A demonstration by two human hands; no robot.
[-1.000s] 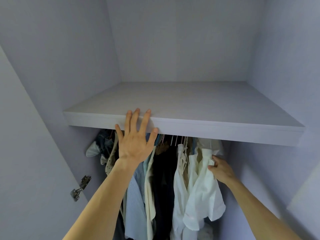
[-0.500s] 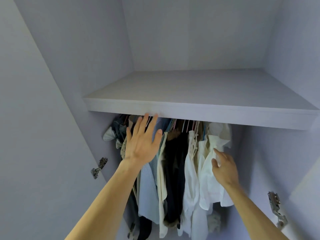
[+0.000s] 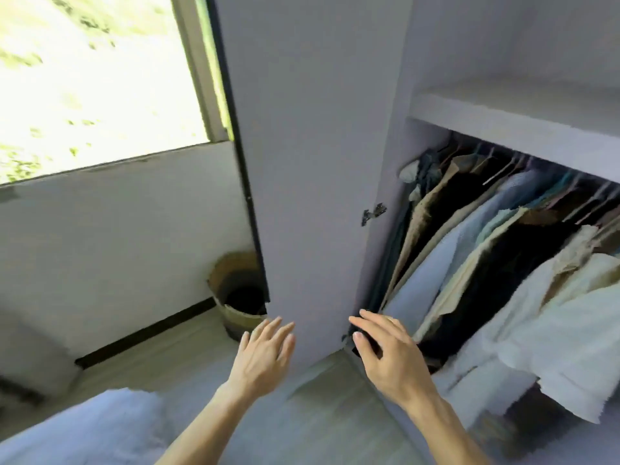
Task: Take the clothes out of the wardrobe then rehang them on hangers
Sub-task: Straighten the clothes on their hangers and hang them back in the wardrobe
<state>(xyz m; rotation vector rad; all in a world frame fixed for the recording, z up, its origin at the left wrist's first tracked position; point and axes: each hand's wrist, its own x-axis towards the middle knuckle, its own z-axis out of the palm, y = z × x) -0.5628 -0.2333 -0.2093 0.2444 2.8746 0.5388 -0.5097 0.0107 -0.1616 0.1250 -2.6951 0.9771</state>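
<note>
The wardrobe point(image 3: 389, 129) is seen standing open, its door point(image 3: 302, 162) swung out to the left and a window point(image 3: 94, 78) showing beyond the door's outer edge. Under the front edge of the shelf point(image 3: 520, 135), a packed row of clothes point(image 3: 486, 263) is seen hanging: beige and dark pieces toward the wardrobe's left wall, pale blue and black ones in the middle, white ones toward the right. Hangers point(image 3: 513, 162) can be made out as thin hooks just below the shelf, though the rail itself is hidden. A woven basket point(image 3: 228, 263) is set on the floor point(image 3: 318, 414) behind the door's lower corner, and nothing can be made out in it. The left hand point(image 3: 265, 350) is held low in front of the door's bottom edge, fingers straight and spread, with nothing in it. The right hand point(image 3: 389, 357) is held at the wardrobe's lower left corner, in front of the hem of a dark garment; its fingers are loosely extended and no cloth is gripped, though whether the hem is touched cannot be told. A small hinge point(image 3: 373, 213) is fixed at the inner edge of the door. From this, the task is judged to be at its start: no garment is seen outside the wardrobe, so every piece is left to be taken out and rehung.
</note>
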